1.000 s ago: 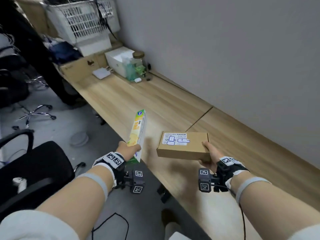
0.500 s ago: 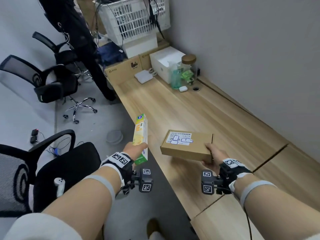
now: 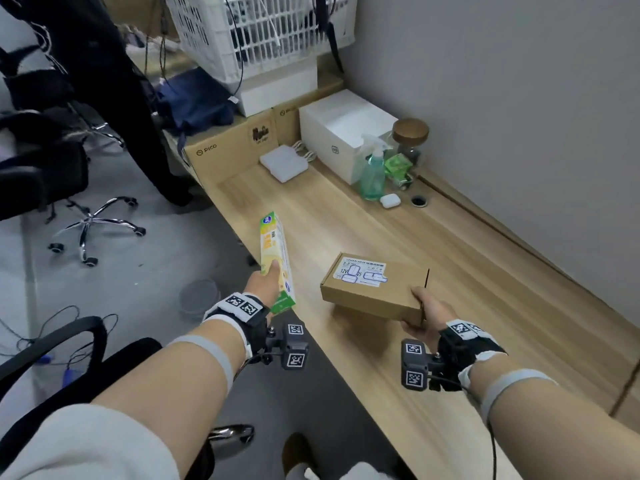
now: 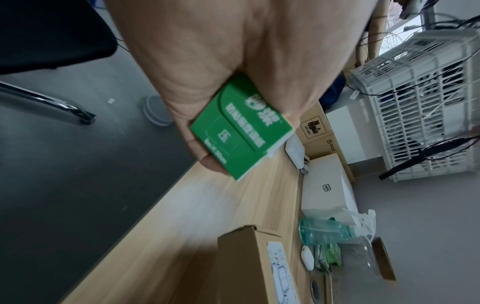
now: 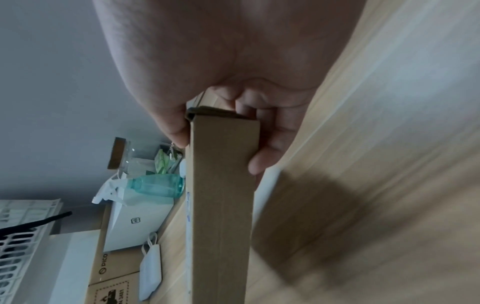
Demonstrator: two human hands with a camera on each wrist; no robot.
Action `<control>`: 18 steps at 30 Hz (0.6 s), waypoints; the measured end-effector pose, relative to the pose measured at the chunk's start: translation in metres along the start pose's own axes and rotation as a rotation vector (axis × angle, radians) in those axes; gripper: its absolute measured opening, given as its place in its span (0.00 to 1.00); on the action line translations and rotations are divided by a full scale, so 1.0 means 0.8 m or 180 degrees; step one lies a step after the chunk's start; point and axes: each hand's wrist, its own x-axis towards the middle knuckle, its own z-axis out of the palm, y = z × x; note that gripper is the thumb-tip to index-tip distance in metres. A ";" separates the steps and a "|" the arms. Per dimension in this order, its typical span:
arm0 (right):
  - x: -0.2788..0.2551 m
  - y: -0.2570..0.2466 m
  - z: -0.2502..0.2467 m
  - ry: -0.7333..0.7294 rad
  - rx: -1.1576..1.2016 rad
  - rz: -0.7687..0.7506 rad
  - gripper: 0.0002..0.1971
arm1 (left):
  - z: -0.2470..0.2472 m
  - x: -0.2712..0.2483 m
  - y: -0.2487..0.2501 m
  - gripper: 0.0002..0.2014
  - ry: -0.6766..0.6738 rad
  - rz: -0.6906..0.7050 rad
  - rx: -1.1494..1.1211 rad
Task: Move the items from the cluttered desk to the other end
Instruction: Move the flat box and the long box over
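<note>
the left hand (image 3: 265, 284) is wrapped around the green end of a long yellow box (image 3: 275, 252), held out over the desk's (image 3: 346, 223) front edge. the right hand (image 3: 427, 315) pinches a flat brown carton (image 3: 372, 284) by its near end, above the desk. a spray bottle (image 3: 373, 176) and white box (image 3: 341, 128) stand at the far end.

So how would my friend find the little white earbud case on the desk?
Look to the desk's far end, where the white box stands by the wall. In front of it is a teal spray bottle. The earbud case lies just right of its base: small, white, rounded, beside a round hole.
</note>
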 end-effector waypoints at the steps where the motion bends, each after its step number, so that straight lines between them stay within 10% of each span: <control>1: 0.003 -0.003 0.013 0.0014 0.0016 0.0031 0.13 | -0.006 0.016 0.005 0.32 -0.0009 -0.0047 -0.0003; 18: 0.127 -0.090 0.159 0.0040 0.0153 0.0111 0.15 | -0.020 0.247 0.113 0.28 -0.0124 -0.0431 -0.1074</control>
